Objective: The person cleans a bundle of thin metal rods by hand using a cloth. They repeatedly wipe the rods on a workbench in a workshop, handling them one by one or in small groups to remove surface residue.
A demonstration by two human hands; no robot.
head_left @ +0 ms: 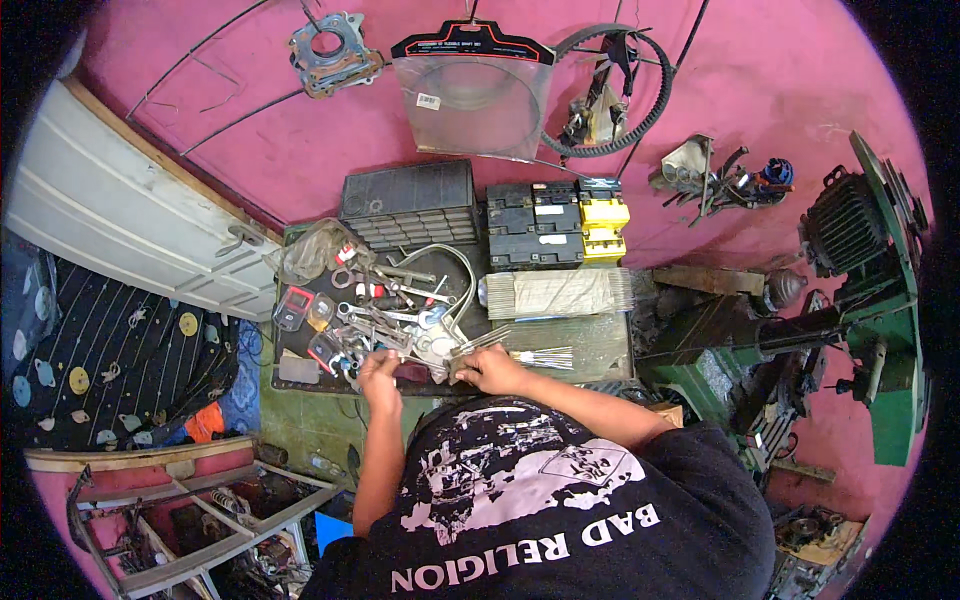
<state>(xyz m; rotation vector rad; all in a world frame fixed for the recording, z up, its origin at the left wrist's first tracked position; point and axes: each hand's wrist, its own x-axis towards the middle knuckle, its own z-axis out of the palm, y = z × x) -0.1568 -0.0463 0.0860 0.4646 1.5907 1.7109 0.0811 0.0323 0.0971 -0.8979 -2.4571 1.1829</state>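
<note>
The pink painted wall [300,150] fills most of your view, and it serves as storage: a grey metal gasket plate [335,52], a clear plastic blister pack with a black header card [470,90] and a black toothed rubber belt [640,70] hang up there, likely so they stay off the crowded bench. To your right stands a green cast-metal machine [870,300], its far side cut off by the rim of the picture.

Below the wall, the dark workbench top [590,350] carries a black plastic drawer cabinet [410,205] and a row of black and yellow box-shaped batteries [560,220] pushed back against the wall, which leaves the front edge free for your hands. A flat bundle of thin grey metal rods [555,292] lies just ahead of you, beside a loose heap of chrome spanners and red-handled hand tools [380,305].

Your right hand [490,370] is closed around a fanned bunch of thin silver metal rods [480,345], held at the bench's front edge, their tips pointing up and away. Your left hand [378,378] sits close beside it with fingers curled on a small dark red object [412,373]; what that object is cannot be made out, and your fingers hide most of it. The tool heap is too tangled to name piece by piece.
</note>
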